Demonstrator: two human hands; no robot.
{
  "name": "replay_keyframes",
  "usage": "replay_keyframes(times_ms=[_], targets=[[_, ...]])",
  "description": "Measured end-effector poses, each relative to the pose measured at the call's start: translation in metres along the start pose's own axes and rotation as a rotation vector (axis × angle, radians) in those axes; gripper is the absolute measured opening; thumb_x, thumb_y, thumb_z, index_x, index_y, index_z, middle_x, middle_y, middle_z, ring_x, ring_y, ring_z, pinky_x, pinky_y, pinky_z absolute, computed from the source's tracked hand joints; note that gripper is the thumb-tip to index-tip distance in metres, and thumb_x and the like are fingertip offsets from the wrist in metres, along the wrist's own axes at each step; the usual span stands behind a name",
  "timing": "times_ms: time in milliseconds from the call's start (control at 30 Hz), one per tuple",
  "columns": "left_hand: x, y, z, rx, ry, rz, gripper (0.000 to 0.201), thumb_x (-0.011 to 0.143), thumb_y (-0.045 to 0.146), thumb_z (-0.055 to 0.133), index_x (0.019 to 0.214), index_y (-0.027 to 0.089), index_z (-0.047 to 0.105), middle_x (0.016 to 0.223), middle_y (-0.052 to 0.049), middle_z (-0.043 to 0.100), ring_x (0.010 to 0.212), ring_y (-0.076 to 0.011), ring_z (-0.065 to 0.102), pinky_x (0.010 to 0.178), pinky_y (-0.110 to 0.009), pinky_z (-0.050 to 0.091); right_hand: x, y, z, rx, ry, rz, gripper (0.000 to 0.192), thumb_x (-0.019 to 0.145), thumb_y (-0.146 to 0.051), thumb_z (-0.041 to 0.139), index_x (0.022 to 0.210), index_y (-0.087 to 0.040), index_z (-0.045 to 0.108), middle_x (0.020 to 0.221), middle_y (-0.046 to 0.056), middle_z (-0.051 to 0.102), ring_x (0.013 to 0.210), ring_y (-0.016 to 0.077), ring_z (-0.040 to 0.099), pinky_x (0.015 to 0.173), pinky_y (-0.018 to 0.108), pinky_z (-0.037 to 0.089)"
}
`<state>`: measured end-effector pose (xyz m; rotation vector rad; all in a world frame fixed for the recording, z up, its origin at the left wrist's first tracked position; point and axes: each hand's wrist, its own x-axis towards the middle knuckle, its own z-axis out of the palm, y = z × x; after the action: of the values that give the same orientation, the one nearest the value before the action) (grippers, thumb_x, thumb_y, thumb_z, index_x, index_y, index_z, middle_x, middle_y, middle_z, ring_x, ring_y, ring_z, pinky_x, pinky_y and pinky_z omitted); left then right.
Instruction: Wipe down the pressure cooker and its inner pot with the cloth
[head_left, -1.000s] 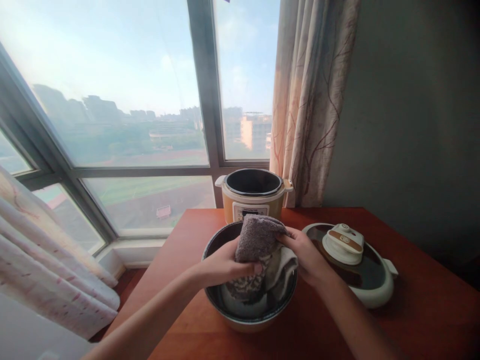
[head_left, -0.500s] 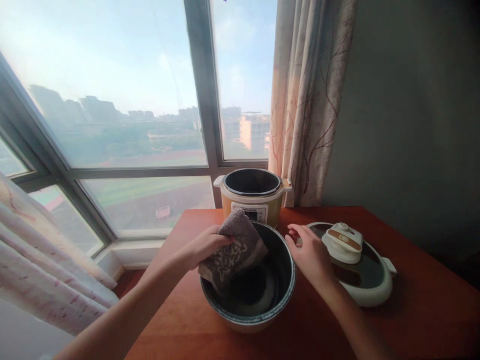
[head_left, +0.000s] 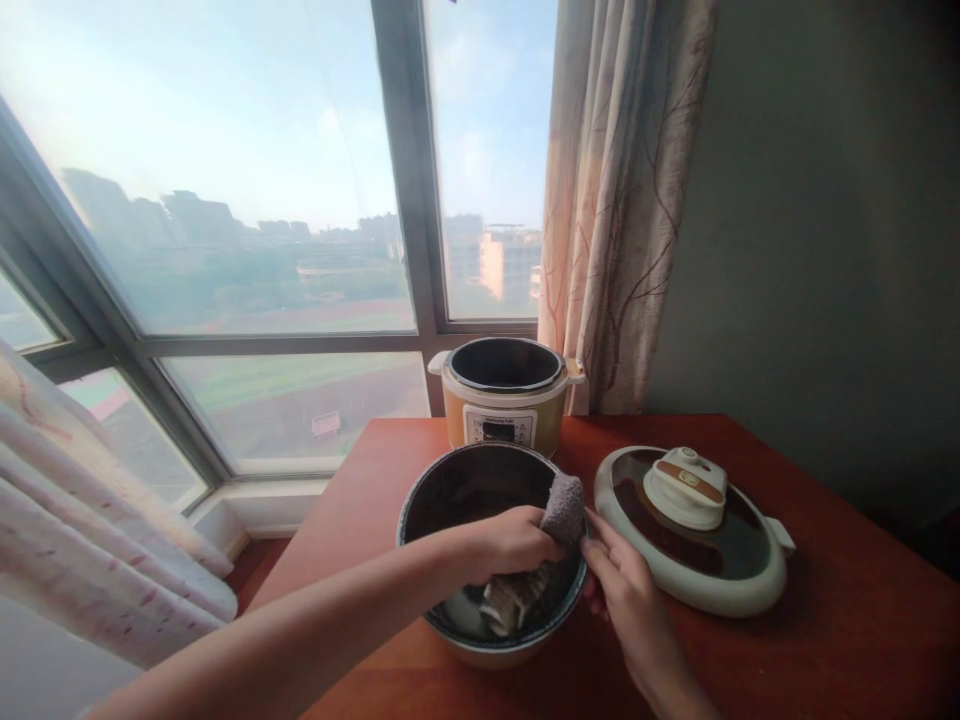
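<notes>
A dark inner pot (head_left: 450,500) with a speckled rim stands on the table in front of me. My left hand (head_left: 521,540) reaches across it and grips a grey-brown patterned cloth (head_left: 564,508). The cloth lies against the right inner wall, one end bunched up at the rim and the rest hanging inside the pot. My right hand (head_left: 619,575) holds the pot's right edge, thumb near the rim and fingers partly hidden under the outer side.
Behind the pot stands a yellow-and-white electric cooker (head_left: 506,395), its top uncovered. A glass lid (head_left: 694,530) with a white rim and knob lies to the right on the reddish wooden table (head_left: 352,500). Windows and curtains (head_left: 615,200) border the far side.
My left hand has carried the cloth from the pot's left side across to its right inner wall. My right hand has come down from beside the pot onto its right rim.
</notes>
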<state>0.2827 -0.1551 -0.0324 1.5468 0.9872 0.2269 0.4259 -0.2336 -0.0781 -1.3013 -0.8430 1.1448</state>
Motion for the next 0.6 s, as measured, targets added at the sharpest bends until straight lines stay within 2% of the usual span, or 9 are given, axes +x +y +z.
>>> replay_keyframes(times_ms=[67,167,267,367,467,600], targets=[[0.005,0.002,0.008,-0.066,0.016,-0.04,0.014,0.064,0.02,0.061,0.076,0.015,0.066,0.071,-0.002,0.065,0.071,-0.019,0.059,0.07,-0.031,0.048,0.001,-0.001,0.001,0.022,-0.003,-0.002,0.074,0.073,-0.06,0.067,0.131,-0.014,0.062,0.05,-0.005,0.046,0.041,0.0119,0.041,0.039,0.022,0.029],[0.012,0.003,0.015,-0.242,0.108,-0.098,0.009,0.066,0.02,0.059,0.074,0.015,0.063,0.066,-0.003,0.063,0.065,-0.0196,0.06,0.064,-0.031,0.048,0.001,-0.003,0.001,0.03,-0.012,-0.01,0.073,0.073,-0.059,0.067,0.13,-0.014,0.063,0.051,-0.006,0.045,0.042,0.0115,0.04,0.039,0.022,0.029],[0.022,0.004,0.017,-0.385,0.223,-0.142,0.008,0.072,0.021,0.056,0.076,0.016,0.06,0.063,-0.004,0.062,0.061,-0.0209,0.061,0.058,-0.031,0.049,0.001,-0.001,0.0,0.033,-0.03,-0.007,0.073,0.074,-0.058,0.067,0.132,-0.013,0.061,0.052,-0.006,0.044,0.044,0.0107,0.039,0.04,0.021,0.03],[0.032,0.006,0.017,-0.407,0.309,-0.155,0.01,0.074,0.02,0.056,0.083,0.017,0.058,0.064,-0.004,0.061,0.061,-0.0214,0.062,0.056,-0.031,0.051,0.002,0.003,-0.001,0.038,-0.051,-0.005,0.073,0.077,-0.057,0.065,0.135,-0.012,0.058,0.054,-0.007,0.043,0.046,0.0098,0.037,0.041,0.02,0.029],[0.036,0.007,0.017,-0.296,0.314,-0.153,0.016,0.069,0.014,0.057,0.085,0.016,0.058,0.069,-0.005,0.063,0.064,-0.0215,0.064,0.058,-0.032,0.052,0.003,0.006,-0.003,0.036,-0.05,-0.008,0.073,0.077,-0.056,0.065,0.135,-0.012,0.058,0.055,-0.007,0.043,0.046,0.0102,0.037,0.041,0.02,0.029],[0.029,0.002,0.015,0.037,0.188,-0.087,0.019,0.062,0.012,0.06,0.081,0.015,0.063,0.078,-0.008,0.067,0.076,-0.0247,0.066,0.067,-0.034,0.053,0.005,0.005,-0.001,0.032,-0.02,0.011,0.074,0.074,-0.056,0.067,0.134,-0.012,0.059,0.053,-0.006,0.046,0.045,0.0115,0.04,0.041,0.021,0.031]])
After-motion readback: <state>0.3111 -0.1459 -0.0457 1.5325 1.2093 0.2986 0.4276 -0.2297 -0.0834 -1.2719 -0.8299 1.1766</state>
